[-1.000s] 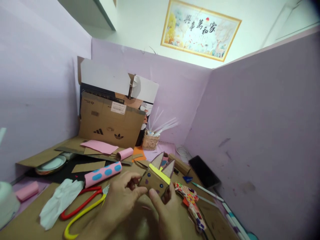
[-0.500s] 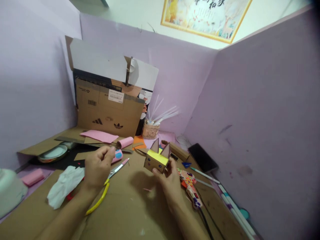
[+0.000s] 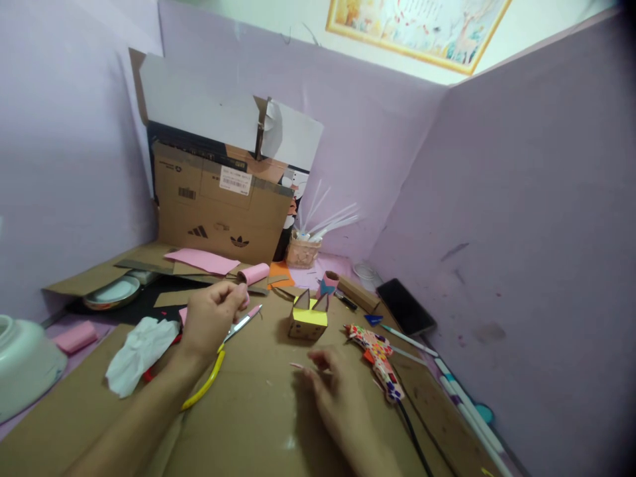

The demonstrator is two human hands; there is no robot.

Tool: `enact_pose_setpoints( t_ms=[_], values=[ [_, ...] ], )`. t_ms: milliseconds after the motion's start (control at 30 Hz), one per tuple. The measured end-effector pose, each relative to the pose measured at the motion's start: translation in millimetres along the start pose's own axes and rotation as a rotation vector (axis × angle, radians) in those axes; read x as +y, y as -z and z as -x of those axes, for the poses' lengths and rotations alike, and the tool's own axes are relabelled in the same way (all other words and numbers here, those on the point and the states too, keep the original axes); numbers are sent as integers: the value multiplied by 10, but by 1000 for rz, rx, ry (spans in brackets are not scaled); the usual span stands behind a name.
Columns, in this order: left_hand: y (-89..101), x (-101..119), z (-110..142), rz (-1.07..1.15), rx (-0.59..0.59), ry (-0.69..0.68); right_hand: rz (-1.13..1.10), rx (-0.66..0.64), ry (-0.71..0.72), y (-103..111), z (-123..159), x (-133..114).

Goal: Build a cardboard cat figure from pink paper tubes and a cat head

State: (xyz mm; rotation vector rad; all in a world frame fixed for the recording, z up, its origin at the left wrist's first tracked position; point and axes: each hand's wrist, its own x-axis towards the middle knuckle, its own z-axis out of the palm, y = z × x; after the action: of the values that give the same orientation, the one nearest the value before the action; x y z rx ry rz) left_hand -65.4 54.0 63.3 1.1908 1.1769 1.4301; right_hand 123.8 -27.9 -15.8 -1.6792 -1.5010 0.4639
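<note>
A small cardboard box with a yellow top, drawn eyes and two pointed ears, like a cat's head (image 3: pixel 308 322), stands on the cardboard sheet (image 3: pixel 248 411). Just in front of it is my right hand (image 3: pixel 338 391), its fingers apart and nothing in them. Close to those fingertips lies a thin pink scrap (image 3: pixel 297 366). Over on the left, my left hand (image 3: pixel 211 321) is closed in a pinch; whatever it may hold is hidden. Beneath and beside that hand lie scissors (image 3: pixel 211 384) with a yellow handle, partly covered by it.
A patterned glue gun (image 3: pixel 377 354) with a black cord lies at right, near a phone (image 3: pixel 405 306) and long white sticks (image 3: pixel 467 417). Crumpled tissue (image 3: pixel 142 354) and an upturned bowl (image 3: pixel 27 368) are at left. Behind are pink rolls (image 3: pixel 256 273), a basket (image 3: pixel 303 250) and a large box (image 3: pixel 218 205).
My right hand has let go of the cat-head box, which now stands on the cardboard, and has drawn back toward me. My left hand stays pinched. The view has shifted slightly.
</note>
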Motion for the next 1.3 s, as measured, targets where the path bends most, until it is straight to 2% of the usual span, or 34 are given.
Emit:
enact_pose_setpoints(
  t_ms=[100,200,267,400,567,667,700,767,900,1133,1300],
  values=[
    [9,-57,-60,146,-111,155,197,-189,57,-43,-35,-64],
    [24,-121,-104,224,-163,243,424,-280,113,-99,-162,-98],
    [44,-144,-122,254,-170,270,484,-317,125,-122,-207,-126],
    [115,-113,-160,296,-142,282,475,-361,160,-154,-27,-217],
    [234,-37,-256,299,-31,250,250,-437,355,-290,373,-386],
    [288,-26,-303,265,20,228,209,-412,365,-417,227,-509],
    [299,-27,-311,250,27,221,213,-387,347,-465,103,-545],
    [313,-36,-319,215,30,205,298,-259,218,-569,-189,-602],
    [310,-65,-316,81,27,157,413,-228,179,-797,-615,-664],
    [303,-85,-280,-246,1,44,600,-200,34,-1062,-806,-700],
    [360,-26,-288,-341,-15,-9,580,-216,71,-1017,-770,-712]
  ],
)
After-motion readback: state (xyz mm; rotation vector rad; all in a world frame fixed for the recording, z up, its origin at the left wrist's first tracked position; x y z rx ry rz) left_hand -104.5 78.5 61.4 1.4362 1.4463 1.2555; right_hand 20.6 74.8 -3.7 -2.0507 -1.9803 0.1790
